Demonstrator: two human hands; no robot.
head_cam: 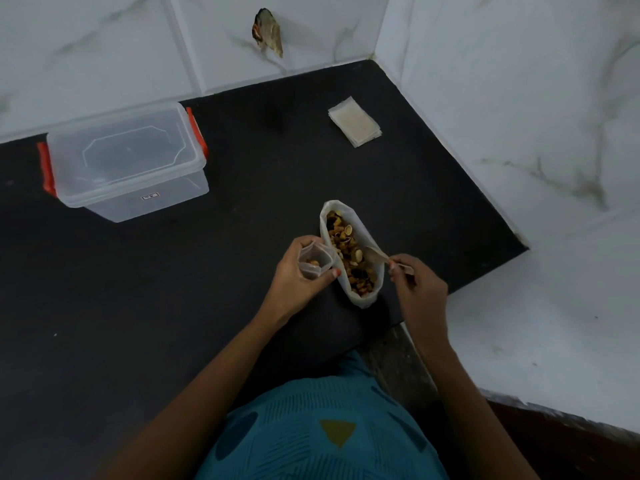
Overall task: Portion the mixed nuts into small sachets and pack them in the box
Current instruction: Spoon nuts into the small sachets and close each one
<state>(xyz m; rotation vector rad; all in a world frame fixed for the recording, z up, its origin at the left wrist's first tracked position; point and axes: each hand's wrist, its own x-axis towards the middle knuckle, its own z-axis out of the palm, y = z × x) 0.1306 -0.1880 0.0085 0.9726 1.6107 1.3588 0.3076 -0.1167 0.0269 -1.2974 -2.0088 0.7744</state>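
Note:
An open clear bag of mixed nuts (349,252) stands on the black counter (173,289) in front of me. My left hand (298,275) grips a small clear sachet (313,259) just left of the bag; the sachet's mouth is open and a few nuts lie inside. My right hand (419,282) pinches the handle of a pale spoon (379,256) whose bowl reaches into the bag. A clear plastic box (128,161) with orange clips and its lid on sits at the far left. A stack of empty sachets (355,121) lies at the back right.
White marble-tiled walls (519,116) close off the counter at the back and the right. The counter's front edge runs just below the bag, near my teal shirt (322,431). A brownish scrap (266,34) sticks to the back wall.

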